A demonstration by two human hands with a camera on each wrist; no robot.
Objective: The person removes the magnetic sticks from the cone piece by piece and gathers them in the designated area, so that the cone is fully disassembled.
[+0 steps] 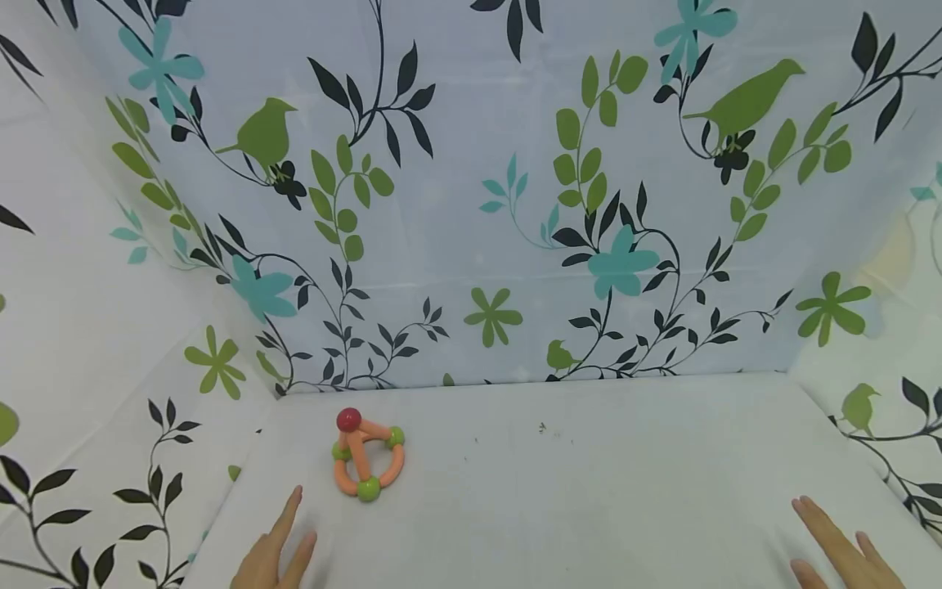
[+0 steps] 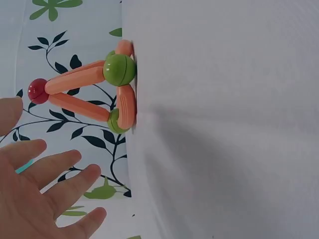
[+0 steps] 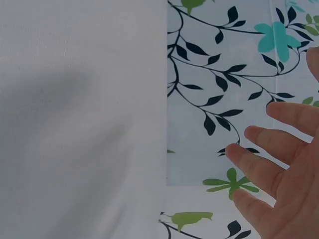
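A pyramid-shaped baby rattle (image 1: 358, 455) stands on the white table at the left, its orange bars joined by green balls with a red ball (image 1: 349, 420) on top. My left hand (image 1: 274, 550) is just in front of it, fingers spread and apart from it. In the left wrist view the rattle (image 2: 79, 77) shows beyond the fingertips of the left hand (image 2: 47, 191). Over the table's right side is my right hand (image 1: 846, 546), fingers extended and holding nothing. The right wrist view shows that right hand (image 3: 284, 174) with its fingers spread.
The white table (image 1: 559, 483) reaches back to a hanging cloth (image 1: 456, 245) printed with birds, leaves and flowers. Similar printed cloth (image 1: 96, 343) borders the table at the left and right. A few small specks mark the tabletop.
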